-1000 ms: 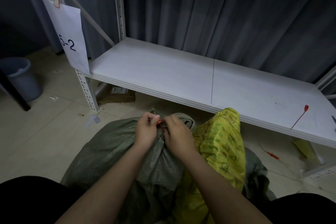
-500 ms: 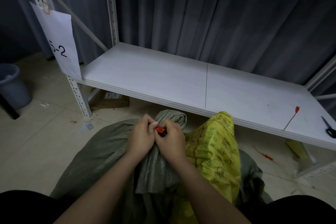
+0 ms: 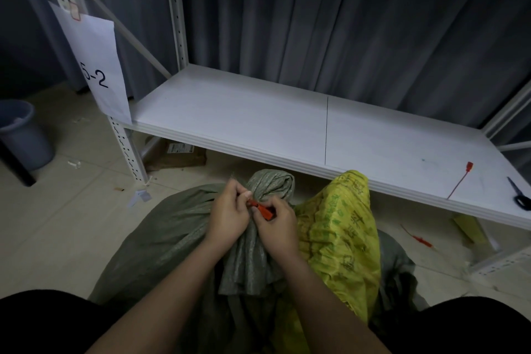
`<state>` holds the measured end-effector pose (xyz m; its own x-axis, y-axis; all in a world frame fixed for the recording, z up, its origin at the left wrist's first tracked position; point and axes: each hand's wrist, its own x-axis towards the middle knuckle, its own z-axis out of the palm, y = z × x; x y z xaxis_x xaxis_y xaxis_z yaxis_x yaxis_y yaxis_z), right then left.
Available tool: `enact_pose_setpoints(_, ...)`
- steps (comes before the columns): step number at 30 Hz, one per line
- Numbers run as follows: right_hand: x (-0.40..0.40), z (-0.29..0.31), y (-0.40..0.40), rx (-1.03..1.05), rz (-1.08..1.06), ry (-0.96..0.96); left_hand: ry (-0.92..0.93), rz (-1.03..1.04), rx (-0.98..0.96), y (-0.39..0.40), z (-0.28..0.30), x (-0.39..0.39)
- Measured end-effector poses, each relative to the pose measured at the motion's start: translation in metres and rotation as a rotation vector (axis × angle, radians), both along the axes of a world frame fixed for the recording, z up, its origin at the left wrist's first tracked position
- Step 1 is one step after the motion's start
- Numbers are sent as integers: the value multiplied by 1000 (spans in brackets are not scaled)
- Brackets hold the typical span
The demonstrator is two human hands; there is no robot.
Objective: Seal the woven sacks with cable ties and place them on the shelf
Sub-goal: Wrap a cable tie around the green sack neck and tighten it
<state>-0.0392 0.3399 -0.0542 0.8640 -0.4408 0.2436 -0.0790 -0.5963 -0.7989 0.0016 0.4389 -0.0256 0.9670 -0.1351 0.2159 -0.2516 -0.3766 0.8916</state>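
Where hands [image 3: 253,218] pinch tie [image 3: 263,209], shelf edge [image 3: 287,159] near.

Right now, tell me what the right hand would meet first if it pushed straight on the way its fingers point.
Most likely the left hand: the right hand points at it across the red cable tie both pinch.

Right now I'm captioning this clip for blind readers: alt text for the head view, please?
Two hands, left hand and right hand, pinch a red cable tie at the gathered neck of a green woven sack on the floor. A yellow sack leans beside it, before a white shelf holding a spare tie and scissors.
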Motion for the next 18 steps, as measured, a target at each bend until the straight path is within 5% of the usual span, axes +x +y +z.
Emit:
enact_pose_setpoints(6, 7, 12, 2, -341, 46, 73, 31, -49, -14, 3, 3, 3)
enact_pose_setpoints(10, 2, 14, 2, -132, 76, -8, 41, -36, -34, 8, 11, 5)
enact_pose_setpoints(18, -6, 4, -7, -78, 142, -80, 225, -283, 481, 2, 42, 6)
